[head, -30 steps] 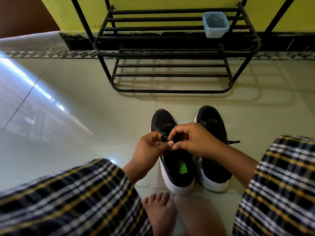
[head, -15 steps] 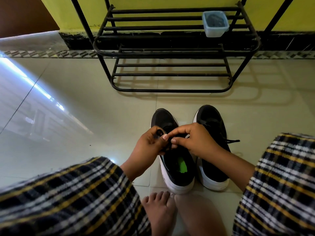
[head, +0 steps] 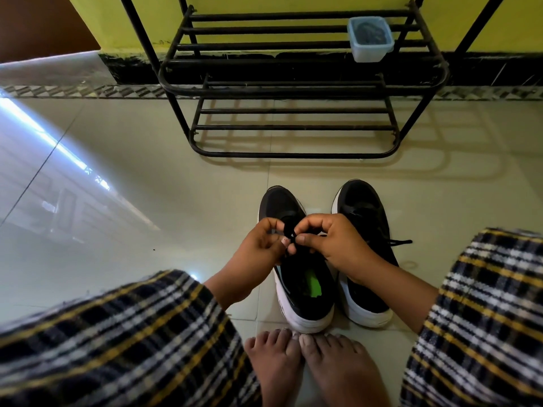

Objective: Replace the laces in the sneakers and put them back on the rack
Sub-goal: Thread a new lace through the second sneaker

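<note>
Tying off the lace on the left sneaker

Both hands meet over the tongue: the left hand (head: 258,245) and the right hand (head: 332,245) each pinch the black lace (head: 289,232) with curled fingers, a small loop standing between them. To finish well, I judge, keep both ends taut and draw them evenly so the knot seats flat on the left sneaker (head: 296,289). The right sneaker (head: 367,230) stands just beside it at 3 o'clock, lace ends trailing. The rack (head: 293,92) waits at 12 o'clock, a plastic tub (head: 370,39) on its upper shelf.
</note>
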Motion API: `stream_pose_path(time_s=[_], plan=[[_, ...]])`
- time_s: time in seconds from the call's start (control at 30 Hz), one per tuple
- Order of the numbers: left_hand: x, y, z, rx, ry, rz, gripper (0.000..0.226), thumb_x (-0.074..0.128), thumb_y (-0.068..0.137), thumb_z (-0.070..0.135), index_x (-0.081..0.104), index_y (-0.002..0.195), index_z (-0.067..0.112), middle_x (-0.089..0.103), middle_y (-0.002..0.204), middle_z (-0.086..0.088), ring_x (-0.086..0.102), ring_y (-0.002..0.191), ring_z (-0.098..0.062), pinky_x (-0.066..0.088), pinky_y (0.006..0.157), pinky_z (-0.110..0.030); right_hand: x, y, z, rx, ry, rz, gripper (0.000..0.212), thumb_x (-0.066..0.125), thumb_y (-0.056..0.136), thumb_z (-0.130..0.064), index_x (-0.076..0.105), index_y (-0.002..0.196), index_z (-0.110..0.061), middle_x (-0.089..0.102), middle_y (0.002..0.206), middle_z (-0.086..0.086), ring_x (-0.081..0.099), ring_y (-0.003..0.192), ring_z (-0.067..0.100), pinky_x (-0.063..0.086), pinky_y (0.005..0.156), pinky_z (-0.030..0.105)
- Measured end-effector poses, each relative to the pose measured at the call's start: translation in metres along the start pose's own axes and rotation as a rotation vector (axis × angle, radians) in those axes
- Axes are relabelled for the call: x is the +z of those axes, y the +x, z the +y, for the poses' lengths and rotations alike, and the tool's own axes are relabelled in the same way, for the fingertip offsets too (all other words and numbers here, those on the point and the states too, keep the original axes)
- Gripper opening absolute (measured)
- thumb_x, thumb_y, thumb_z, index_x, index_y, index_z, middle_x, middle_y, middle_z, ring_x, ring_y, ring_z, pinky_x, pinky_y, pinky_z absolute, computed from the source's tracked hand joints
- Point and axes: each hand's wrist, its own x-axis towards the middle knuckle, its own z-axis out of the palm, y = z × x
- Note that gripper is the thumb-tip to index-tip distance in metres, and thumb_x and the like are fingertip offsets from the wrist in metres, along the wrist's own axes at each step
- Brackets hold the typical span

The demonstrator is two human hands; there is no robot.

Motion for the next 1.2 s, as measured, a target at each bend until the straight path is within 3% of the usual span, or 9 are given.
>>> stream_pose_path(time_s=[0.17,0.37,0.5,0.6,0.73,0.87,1.0,1.13,1.2], plan=[[0.001,0.003,-0.001,-0.100,-0.137,-0.006,0.011,0.052,0.094,0.007,0.044,0.101,0.011,0.057,0.079,-0.006,0.052,0.077,-0.016,0.039,0.068,-0.027,-0.004,0.005,0.004,-0.371,-0.423,-0.006,0.005,0.066,0.078,-0.010,0.071,0.077,-0.012,0.062,0.073,-0.007,0.057,0.074,0.012,0.043,0.071,0.016],[0.000,0.001,0.000,-0.055,-0.150,0.026,0.027,0.059,0.084,-0.011,0.045,0.096,0.008,0.066,0.071,-0.005,0.066,0.071,-0.013,0.054,0.067,-0.020,-0.013,0.007,0.000,-0.531,-0.620,-0.116,0.010,0.066,0.075,-0.013,0.074,0.078,-0.008,0.067,0.070,0.002,0.059,0.070,0.018,0.046,0.065,0.022],[0.000,-0.003,0.001,0.034,0.035,0.066,0.030,0.065,0.080,-0.011,0.046,0.096,0.005,0.069,0.084,-0.018,0.068,0.082,-0.021,0.056,0.080,-0.028,-0.013,0.008,-0.001,-0.456,-0.657,-0.136,0.007,0.072,0.078,-0.013,0.073,0.083,-0.008,0.068,0.078,0.004,0.061,0.078,0.020,0.051,0.074,0.037],[0.001,-0.004,0.005,0.123,0.235,0.124,0.028,0.071,0.077,-0.007,0.052,0.093,0.007,0.072,0.082,-0.011,0.069,0.077,-0.016,0.055,0.075,-0.022,-0.013,0.006,-0.001,-0.391,-0.622,-0.130,0.017,0.070,0.082,-0.017,0.073,0.097,-0.012,0.071,0.091,0.001,0.062,0.088,0.015,0.049,0.082,0.030],[0.002,-0.004,0.010,0.269,0.596,0.224,0.025,0.075,0.076,0.005,0.058,0.092,0.013,0.070,0.078,0.007,0.065,0.069,-0.001,0.048,0.066,-0.008,-0.009,0.002,0.004,-0.287,-0.525,-0.038,0.007,0.072,0.080,-0.019,0.068,0.085,-0.017,0.064,0.069,-0.004,0.059,0.064,0.012,0.052,0.065,0.032],[0.007,-0.004,0.007,0.350,0.893,0.220,0.024,0.070,0.081,0.017,0.057,0.101,0.018,0.070,0.091,0.004,0.065,0.086,-0.012,0.052,0.076,-0.032,-0.003,0.000,0.007,-0.200,-0.468,0.047,0.018,0.068,0.078,-0.014,0.054,0.072,-0.023,0.053,0.057,-0.006,0.051,0.055,0.012,0.047,0.057,0.032],[0.008,-0.006,0.004,0.333,0.889,0.199,0.024,0.065,0.082,0.019,0.058,0.105,0.022,0.070,0.091,0.006,0.065,0.086,-0.013,0.054,0.077,-0.034,0.001,-0.001,0.011,-0.206,-0.453,0.119,0.021,0.067,0.076,-0.011,0.051,0.069,-0.023,0.055,0.057,-0.002,0.052,0.054,0.014,0.043,0.054,0.028],[0.007,-0.006,0.004,0.270,0.720,0.198,0.027,0.057,0.085,0.010,0.063,0.106,0.026,0.068,0.093,0.013,0.063,0.089,0.002,0.048,0.077,-0.009,0.003,-0.003,0.016,-0.250,-0.445,0.163,0.018,0.067,0.078,-0.016,0.052,0.071,-0.020,0.056,0.056,0.000,0.051,0.050,0.015,0.045,0.050,0.034],[0.009,-0.008,0.004,0.198,0.567,0.214,0.032,0.053,0.087,0.004,0.064,0.108,0.026,0.069,0.094,0.013,0.063,0.088,0.005,0.048,0.075,-0.006,0.003,-0.003,0.017,-0.273,-0.440,0.179,0.018,0.066,0.078,-0.016,0.051,0.071,-0.021,0.055,0.055,0.001,0.051,0.048,0.016,0.045,0.048,0.036]])
